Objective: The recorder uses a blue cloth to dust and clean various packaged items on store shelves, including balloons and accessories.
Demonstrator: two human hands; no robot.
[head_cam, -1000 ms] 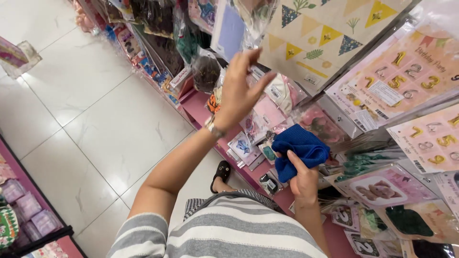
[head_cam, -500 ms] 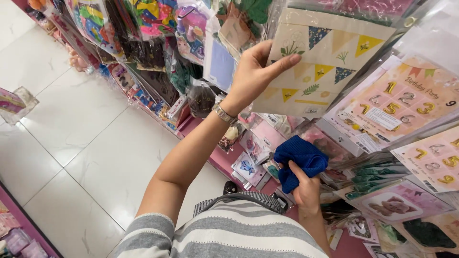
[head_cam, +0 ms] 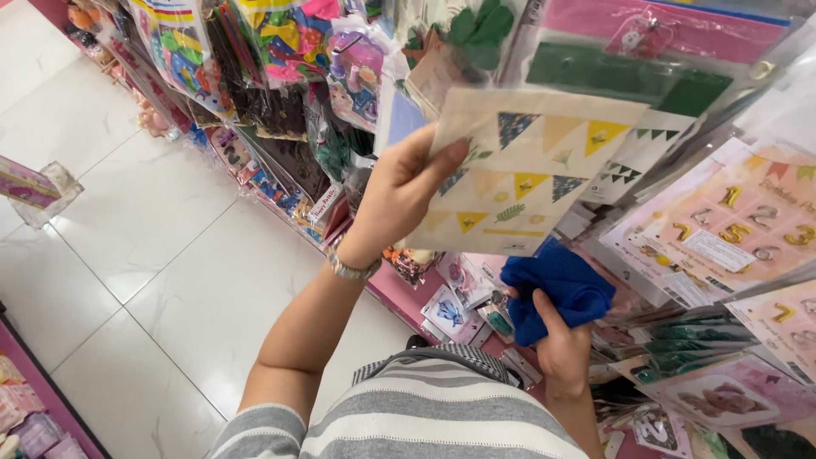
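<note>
Left hand: raised [head_cam: 399, 191], fingers closed on the left edge of the flat cream packet printed with blue, yellow and green pennant flags [head_cam: 527, 174], thumb on its front, tilting it out from the hanging rack
Cream packet: still on the display, overlapping the dark green packet behind it [head_cam: 629, 81]; directly above the blue cloth
Right hand: low [head_cam: 561, 348], just below the packet, curled tight round a bunched blue knitted cloth [head_cam: 557, 289], thumb pressed into its fold
Beside the packet: pink card of gold number balloons [head_cam: 731, 225] to its right; small carded trinkets on the pink shelf [head_cam: 408, 297] below it
Step in hand: likely holding the packet clear for wiping
Next move calls for: probably bringing the cloth up to the packet face, keeping the left grip steady
</note>
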